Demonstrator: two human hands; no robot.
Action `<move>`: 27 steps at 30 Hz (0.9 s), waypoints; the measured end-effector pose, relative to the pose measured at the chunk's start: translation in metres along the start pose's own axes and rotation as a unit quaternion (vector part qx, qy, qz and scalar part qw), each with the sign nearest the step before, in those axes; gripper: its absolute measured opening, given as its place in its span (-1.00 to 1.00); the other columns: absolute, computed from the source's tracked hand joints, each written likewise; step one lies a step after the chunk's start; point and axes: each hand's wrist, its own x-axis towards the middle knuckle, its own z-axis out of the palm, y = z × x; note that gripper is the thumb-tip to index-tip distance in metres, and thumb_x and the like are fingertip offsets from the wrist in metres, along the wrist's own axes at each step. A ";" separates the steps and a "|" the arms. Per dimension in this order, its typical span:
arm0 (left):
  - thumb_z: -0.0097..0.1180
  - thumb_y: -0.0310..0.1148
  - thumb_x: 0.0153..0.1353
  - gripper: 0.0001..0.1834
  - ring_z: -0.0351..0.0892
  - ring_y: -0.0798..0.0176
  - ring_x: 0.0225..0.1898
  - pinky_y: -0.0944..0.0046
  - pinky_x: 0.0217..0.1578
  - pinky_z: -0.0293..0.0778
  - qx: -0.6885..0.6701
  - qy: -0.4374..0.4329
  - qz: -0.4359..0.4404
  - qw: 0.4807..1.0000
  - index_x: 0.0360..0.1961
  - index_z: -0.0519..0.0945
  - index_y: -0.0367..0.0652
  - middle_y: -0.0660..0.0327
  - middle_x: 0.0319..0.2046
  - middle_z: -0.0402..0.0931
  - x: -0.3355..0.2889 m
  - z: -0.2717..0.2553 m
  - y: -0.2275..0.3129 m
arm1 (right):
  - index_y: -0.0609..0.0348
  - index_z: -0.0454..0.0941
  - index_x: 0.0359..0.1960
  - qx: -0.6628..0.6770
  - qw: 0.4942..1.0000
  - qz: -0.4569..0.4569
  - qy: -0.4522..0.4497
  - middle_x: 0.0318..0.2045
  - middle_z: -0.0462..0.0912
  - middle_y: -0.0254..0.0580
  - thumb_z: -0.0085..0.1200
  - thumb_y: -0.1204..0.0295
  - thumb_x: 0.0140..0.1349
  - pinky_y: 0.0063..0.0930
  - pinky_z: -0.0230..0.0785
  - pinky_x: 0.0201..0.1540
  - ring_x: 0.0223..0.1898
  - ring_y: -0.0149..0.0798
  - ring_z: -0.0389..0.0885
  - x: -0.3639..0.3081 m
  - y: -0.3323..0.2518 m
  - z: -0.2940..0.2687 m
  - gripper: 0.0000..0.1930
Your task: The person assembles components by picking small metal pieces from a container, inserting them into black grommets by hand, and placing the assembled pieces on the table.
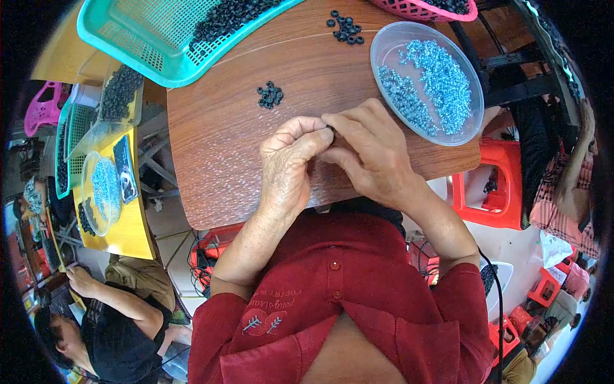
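Over the near part of the wooden table, my left hand point(286, 163) and my right hand point(374, 148) meet fingertip to fingertip. Between them is a small black piece point(330, 130), mostly covered by the fingers. My left thumb and forefinger pinch it, and the right fingers close in on it from the other side. A little cluster of black ring-like pieces point(270, 95) lies beyond my left hand. Farther back is a second loose cluster of black pieces point(345, 29). To the right stands a clear round tub point(404, 82) holding two heaps of tiny shiny blue parts point(441, 80).
A turquoise basket point(137, 48) with black pieces stands at the far left of the wooden table point(217, 153). A pink basket point(416, 9) sits at the far right edge. Red stools point(495, 221) flank the table. Another person works at a yellow table point(131, 237) on the left.
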 end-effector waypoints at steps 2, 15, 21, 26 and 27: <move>0.20 -0.46 0.11 -0.83 0.49 0.44 -0.43 0.46 -0.33 0.42 -0.002 0.013 -0.010 1.000 -0.28 0.57 -0.32 0.25 -0.41 0.57 0.001 0.003 0.001 | 0.29 0.49 -0.28 -0.023 0.999 -0.030 0.008 -0.42 0.49 -0.12 0.24 0.52 -0.22 -0.28 0.32 -0.36 -0.38 -0.06 0.41 -0.001 0.004 0.003 -0.63; 0.02 -0.38 0.27 -0.74 0.55 0.27 -0.50 0.37 -0.41 0.46 0.068 -0.084 -0.007 0.994 -0.32 0.57 -0.43 0.05 -0.46 0.58 -0.003 -0.001 0.000 | 0.34 0.48 -0.35 -0.032 0.996 -0.063 0.045 -0.51 0.43 -0.12 0.18 0.52 -0.32 -0.27 0.29 -0.47 -0.48 -0.08 0.37 -0.003 0.013 0.008 -0.64; 0.03 -0.40 0.23 -0.77 0.53 0.26 -0.55 0.38 -0.48 0.43 0.048 -0.045 -0.008 0.998 -0.36 0.57 -0.43 0.02 -0.53 0.57 0.001 0.004 0.002 | 0.30 0.47 -0.45 -0.021 0.991 -0.113 0.066 -0.58 0.37 -0.17 0.10 0.46 -0.31 -0.30 0.24 -0.50 -0.52 -0.13 0.34 0.001 0.019 0.013 -0.71; 0.03 -0.36 0.22 -0.75 0.53 0.26 -0.54 0.37 -0.49 0.44 0.019 -0.032 -0.060 0.998 -0.38 0.57 -0.41 0.02 -0.52 0.58 0.004 0.007 0.005 | 0.27 0.43 -0.50 -0.037 0.991 -0.117 0.053 -0.62 0.30 -0.18 0.08 0.46 -0.30 -0.30 0.19 -0.52 -0.55 -0.14 0.30 0.001 0.022 0.008 -0.76; 0.03 -0.36 0.22 -0.75 0.53 0.26 -0.54 0.37 -0.49 0.44 0.015 -0.046 -0.050 0.998 -0.38 0.57 -0.41 0.02 -0.52 0.58 0.006 0.008 0.003 | 0.27 0.43 -0.50 -0.051 0.989 -0.127 0.056 -0.62 0.30 -0.18 0.08 0.46 -0.30 -0.30 0.19 -0.52 -0.55 -0.14 0.30 0.001 0.026 0.009 -0.76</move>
